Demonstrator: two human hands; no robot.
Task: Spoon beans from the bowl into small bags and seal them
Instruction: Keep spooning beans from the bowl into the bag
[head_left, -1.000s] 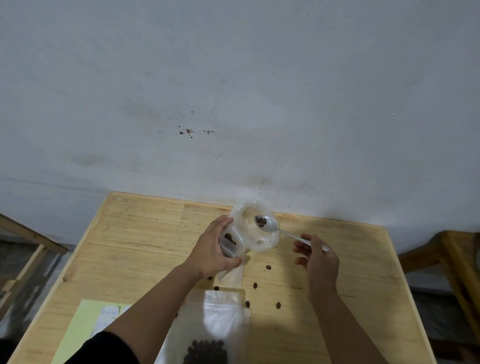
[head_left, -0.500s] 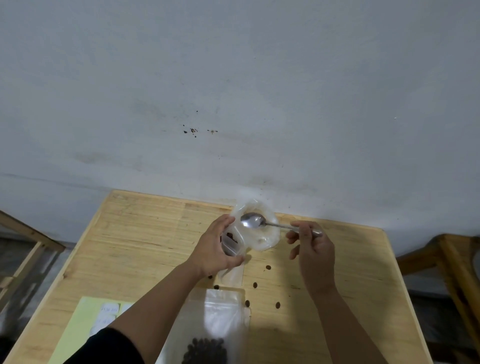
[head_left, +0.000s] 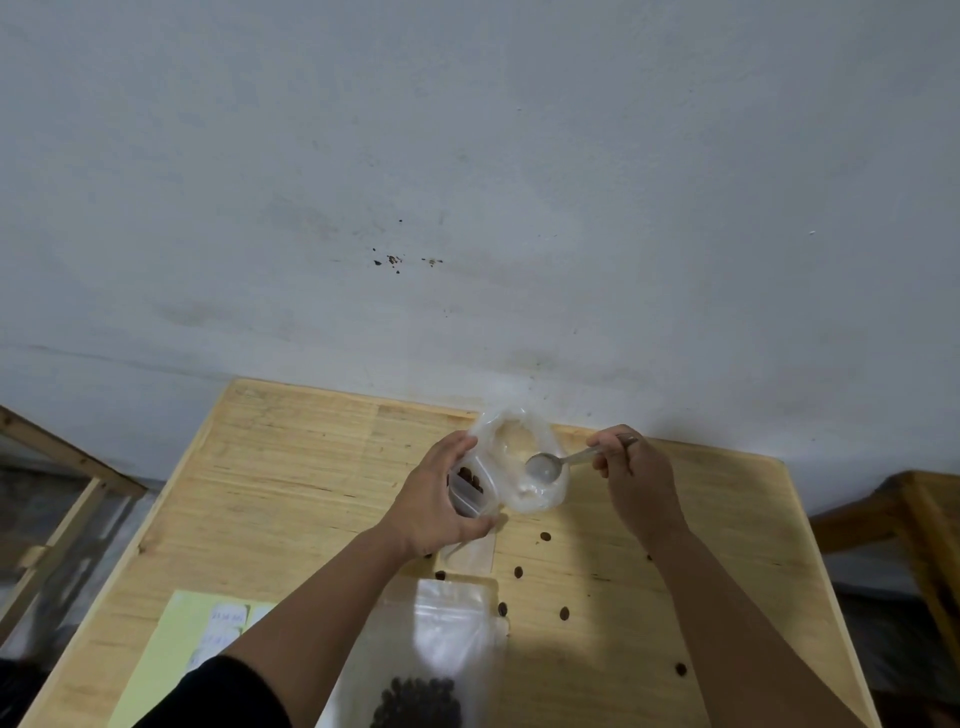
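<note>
Left hand (head_left: 434, 501) gripping small bag (head_left: 475, 483), right hand (head_left: 631, 467) pinching empty spoon (head_left: 545, 466) over bowl (head_left: 522, 460)

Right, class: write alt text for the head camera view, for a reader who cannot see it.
Over a wooden table, the left hand holds a small clear bag containing a few beans while the right hand pinches an empty spoon beside it. Loose beans lie scattered near a larger bag of beans.
</note>
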